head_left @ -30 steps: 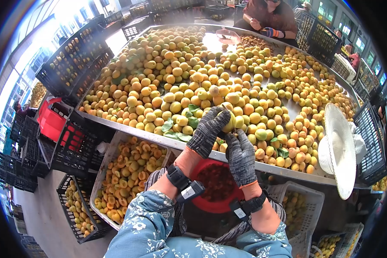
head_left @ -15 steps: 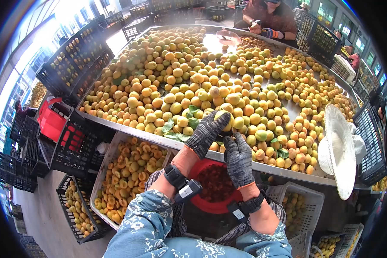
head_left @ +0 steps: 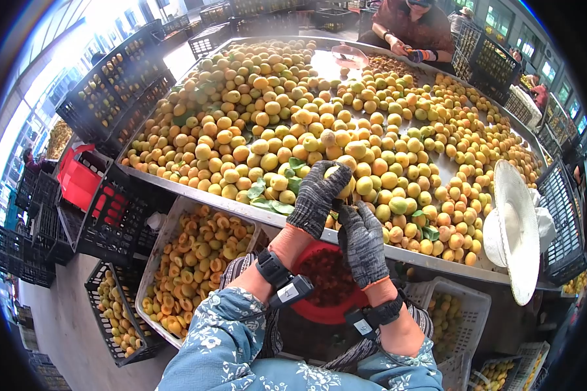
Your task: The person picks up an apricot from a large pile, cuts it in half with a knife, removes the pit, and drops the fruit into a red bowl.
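Observation:
Both my hands wear dark grey knitted gloves and meet over the near edge of the metal table (head_left: 280, 220). My left hand (head_left: 312, 202) is closed around a yellow apricot (head_left: 331, 172), mostly covered by the fingers. Close below it, my right hand (head_left: 361, 242) has its thumb and fingers pinched together near the fruit; whatever it grips is hidden. Whole apricots (head_left: 267, 120) are heaped across the tabletop, with some green leaves (head_left: 257, 189) by my left hand. Under my hands stands a red tub (head_left: 319, 315) holding reddish-brown pieces, perhaps pits.
A pale crate (head_left: 151, 277) of halved apricots stands left of my legs, beside a black crate (head_left: 130, 326). Another pale crate (head_left: 473, 326) is at right. A straw hat (head_left: 518, 231) rests on the table's right edge. Another person (head_left: 417, 32) works across the table.
My left hand has turned slightly and its fingers cover more of the apricot. My right hand stays close below it. The view has shifted a little.

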The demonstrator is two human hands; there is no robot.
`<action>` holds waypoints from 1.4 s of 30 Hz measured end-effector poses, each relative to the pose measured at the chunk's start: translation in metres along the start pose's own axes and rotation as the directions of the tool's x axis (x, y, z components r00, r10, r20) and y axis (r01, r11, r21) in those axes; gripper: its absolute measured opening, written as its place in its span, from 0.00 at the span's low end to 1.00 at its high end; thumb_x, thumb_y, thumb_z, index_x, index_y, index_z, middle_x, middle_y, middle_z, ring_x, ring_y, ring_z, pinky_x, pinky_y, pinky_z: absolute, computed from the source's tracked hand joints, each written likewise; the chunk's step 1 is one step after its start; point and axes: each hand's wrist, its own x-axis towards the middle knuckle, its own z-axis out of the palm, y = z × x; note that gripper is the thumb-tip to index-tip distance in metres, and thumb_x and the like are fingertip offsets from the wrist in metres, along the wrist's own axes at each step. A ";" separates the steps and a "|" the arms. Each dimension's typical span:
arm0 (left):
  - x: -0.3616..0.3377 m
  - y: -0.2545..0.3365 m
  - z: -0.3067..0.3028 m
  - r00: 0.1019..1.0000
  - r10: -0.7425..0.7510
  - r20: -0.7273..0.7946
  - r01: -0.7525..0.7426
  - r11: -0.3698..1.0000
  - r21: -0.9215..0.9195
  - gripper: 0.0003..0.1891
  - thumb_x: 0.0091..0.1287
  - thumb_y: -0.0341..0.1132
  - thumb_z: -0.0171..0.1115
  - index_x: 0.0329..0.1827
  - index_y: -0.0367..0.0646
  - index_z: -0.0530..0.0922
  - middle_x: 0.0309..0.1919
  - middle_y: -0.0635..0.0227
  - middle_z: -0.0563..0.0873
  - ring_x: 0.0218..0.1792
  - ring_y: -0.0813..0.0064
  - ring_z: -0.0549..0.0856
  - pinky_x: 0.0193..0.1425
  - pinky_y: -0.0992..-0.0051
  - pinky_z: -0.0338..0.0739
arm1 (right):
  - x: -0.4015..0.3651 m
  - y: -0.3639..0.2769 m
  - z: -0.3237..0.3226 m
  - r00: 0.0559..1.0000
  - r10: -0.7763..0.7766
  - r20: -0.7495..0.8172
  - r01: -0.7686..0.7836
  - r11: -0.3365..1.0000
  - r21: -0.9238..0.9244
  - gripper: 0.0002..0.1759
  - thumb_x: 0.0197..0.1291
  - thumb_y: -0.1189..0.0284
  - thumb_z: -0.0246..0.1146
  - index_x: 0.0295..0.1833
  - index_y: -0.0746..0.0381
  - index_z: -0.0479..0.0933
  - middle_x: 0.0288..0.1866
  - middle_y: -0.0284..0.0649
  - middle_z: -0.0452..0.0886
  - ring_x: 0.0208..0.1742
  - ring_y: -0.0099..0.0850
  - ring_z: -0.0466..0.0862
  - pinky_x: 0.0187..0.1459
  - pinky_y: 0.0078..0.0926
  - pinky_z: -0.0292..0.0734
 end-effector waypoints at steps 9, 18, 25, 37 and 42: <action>-0.001 -0.003 0.009 1.000 -0.017 -0.024 0.016 0.997 -0.070 0.19 0.63 0.47 0.66 0.46 0.40 0.76 0.33 0.69 0.80 0.30 0.82 0.80 0.28 0.81 0.78 | 0.001 -0.008 -0.008 1.000 0.019 0.021 -0.022 0.985 0.170 0.06 0.66 0.73 0.57 0.43 0.64 0.77 0.30 0.29 0.76 0.25 0.16 0.73 0.24 0.14 0.68; 0.005 -0.011 0.006 0.986 -0.166 0.021 0.161 0.904 -0.397 0.14 0.69 0.45 0.58 0.47 0.44 0.76 0.36 0.71 0.80 0.35 0.82 0.80 0.37 0.77 0.79 | -0.006 -0.010 -0.002 0.986 -0.133 -0.098 0.101 0.955 -0.280 0.13 0.67 0.67 0.56 0.46 0.66 0.75 0.34 0.48 0.82 0.34 0.39 0.82 0.38 0.34 0.74; -0.009 0.006 0.017 0.966 -0.258 0.021 0.259 0.965 -0.048 0.16 0.72 0.42 0.55 0.57 0.42 0.74 0.49 0.71 0.79 0.51 0.81 0.77 0.58 0.79 0.72 | 0.009 0.005 -0.003 0.995 0.056 -0.078 -0.045 0.990 0.136 0.13 0.68 0.70 0.56 0.53 0.65 0.75 0.28 0.27 0.76 0.21 0.13 0.68 0.21 0.13 0.63; 0.006 -0.002 -0.003 0.973 -0.224 0.056 0.226 0.872 -0.433 0.16 0.69 0.49 0.58 0.44 0.45 0.74 0.34 0.67 0.80 0.31 0.72 0.83 0.34 0.70 0.81 | -0.002 -0.009 0.000 0.996 0.015 -0.087 -0.034 0.976 -0.215 0.15 0.64 0.71 0.60 0.51 0.71 0.76 0.31 0.40 0.80 0.34 0.26 0.79 0.37 0.23 0.75; -0.009 -0.004 0.016 0.966 -0.252 0.051 0.255 0.918 -0.304 0.20 0.69 0.50 0.58 0.50 0.42 0.76 0.41 0.68 0.81 0.41 0.77 0.82 0.46 0.76 0.79 | 0.006 0.000 0.000 0.996 0.006 -0.085 -0.004 1.000 0.024 0.14 0.67 0.69 0.58 0.52 0.67 0.75 0.30 0.29 0.77 0.21 0.12 0.68 0.20 0.13 0.63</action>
